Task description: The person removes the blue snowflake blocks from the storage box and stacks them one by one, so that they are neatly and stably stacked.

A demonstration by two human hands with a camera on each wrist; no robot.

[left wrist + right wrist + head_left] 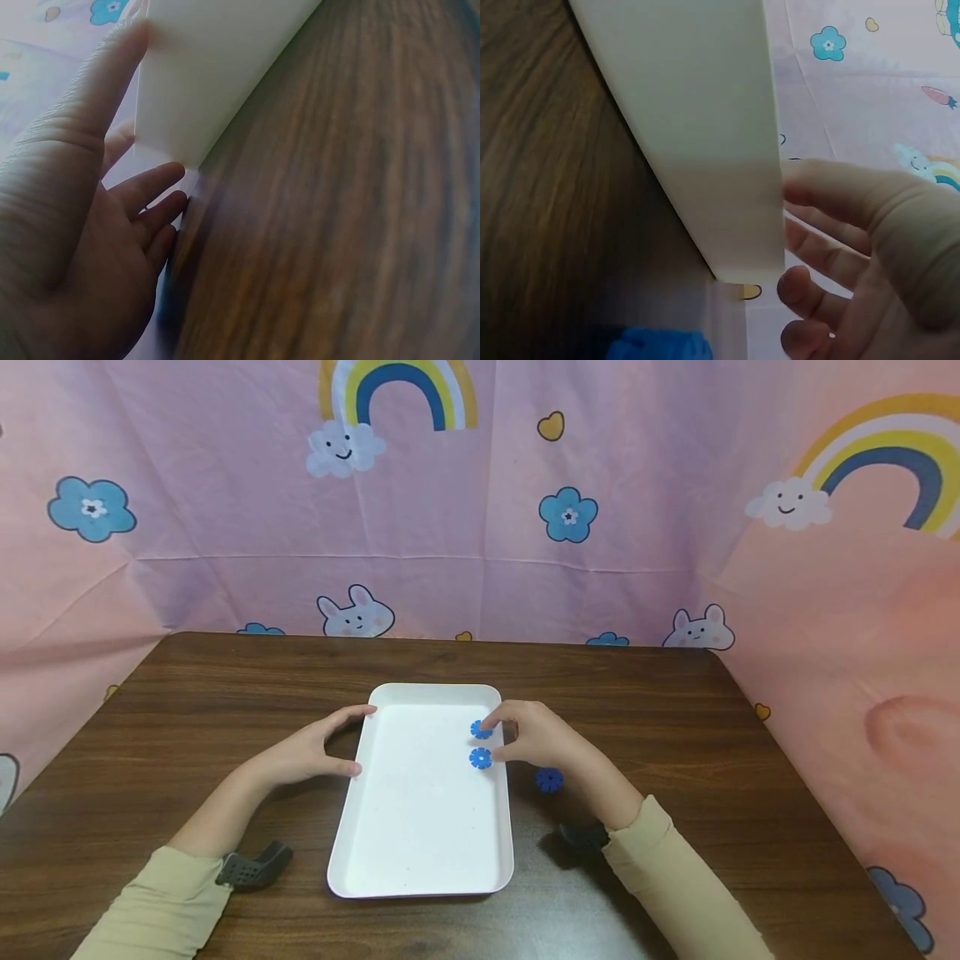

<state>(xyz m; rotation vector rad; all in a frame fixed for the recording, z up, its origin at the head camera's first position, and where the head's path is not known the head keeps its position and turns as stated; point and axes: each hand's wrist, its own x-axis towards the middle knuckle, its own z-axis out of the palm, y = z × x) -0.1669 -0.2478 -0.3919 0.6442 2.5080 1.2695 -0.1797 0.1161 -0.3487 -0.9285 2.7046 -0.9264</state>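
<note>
A white rectangular tray (420, 810) lies on the table between the two hands. Two blue notched plastic discs, like snowflake building pieces, are inside it by the right side: a far disc (477, 734) and a near disc (480, 758). My right hand (536, 735) reaches over the right rim, its index fingertip overlapping the far disc and its thumb tip close beside the near one. My left hand (303, 752) has thumb and index finger spread along the left rim, fingertips right at the edge. In the left wrist view, the tray wall (202, 67) stands beside the thumb.
Another blue disc (549, 779) sits on the table right of the tray, under the right wrist. Dark wood-grain tabletop (247, 693) surrounds the tray. Behind the table hangs a pink printed cloth (427, 510). Each wrist wears a black strap mount (255, 867).
</note>
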